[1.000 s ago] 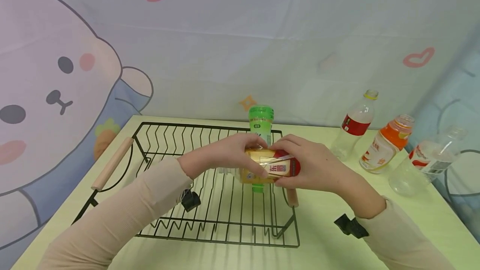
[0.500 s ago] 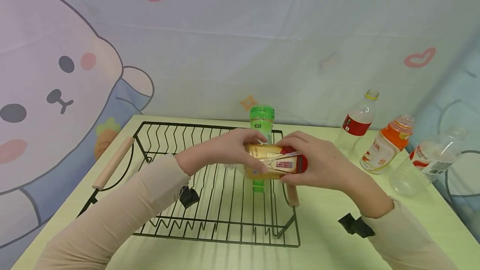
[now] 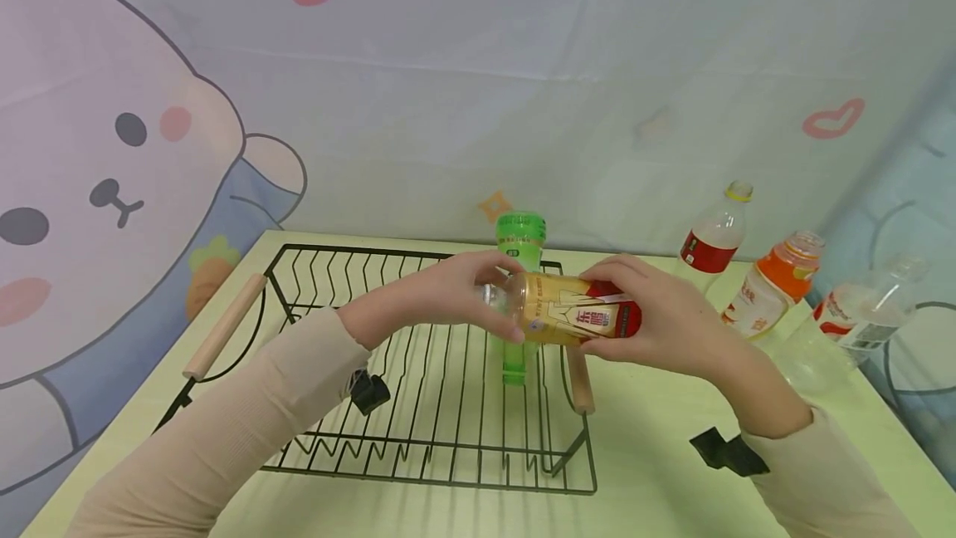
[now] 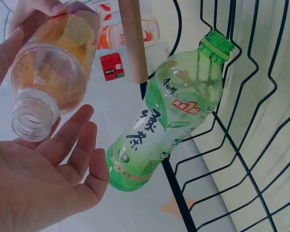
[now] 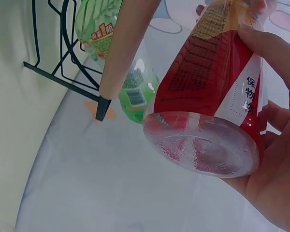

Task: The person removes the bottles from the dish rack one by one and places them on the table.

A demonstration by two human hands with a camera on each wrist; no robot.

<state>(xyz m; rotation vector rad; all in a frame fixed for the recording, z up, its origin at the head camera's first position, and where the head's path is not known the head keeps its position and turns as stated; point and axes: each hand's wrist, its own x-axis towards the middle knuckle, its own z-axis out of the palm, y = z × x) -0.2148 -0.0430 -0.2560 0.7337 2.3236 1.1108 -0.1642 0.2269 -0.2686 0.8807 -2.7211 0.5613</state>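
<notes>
My right hand (image 3: 665,314) grips the red base end of a clear plastic drink bottle (image 3: 571,314) with a yellow and red label. The bottle lies sideways in the air above the rack's right end, its uncapped mouth (image 4: 31,121) toward my left hand (image 3: 441,293). In the left wrist view, the left fingers (image 4: 82,150) are loosely bent around the neck, apparently without gripping it. Below and behind, a green tea bottle (image 4: 154,121) leans neck-down in the black wire dish rack (image 3: 418,484), its base raised at the rear edge.
Wooden handles (image 3: 226,326) sit on the rack's ends. To the right on the pale table stand a red-labelled bottle (image 3: 709,251), an orange-topped bottle (image 3: 780,285) and another clear bottle (image 3: 870,314). A printed cloth (image 3: 463,90) hangs behind.
My right hand has moved to the right with the drink bottle. Its shoulder and neck have slid out through my left hand, which now surrounds only the neck end.
</notes>
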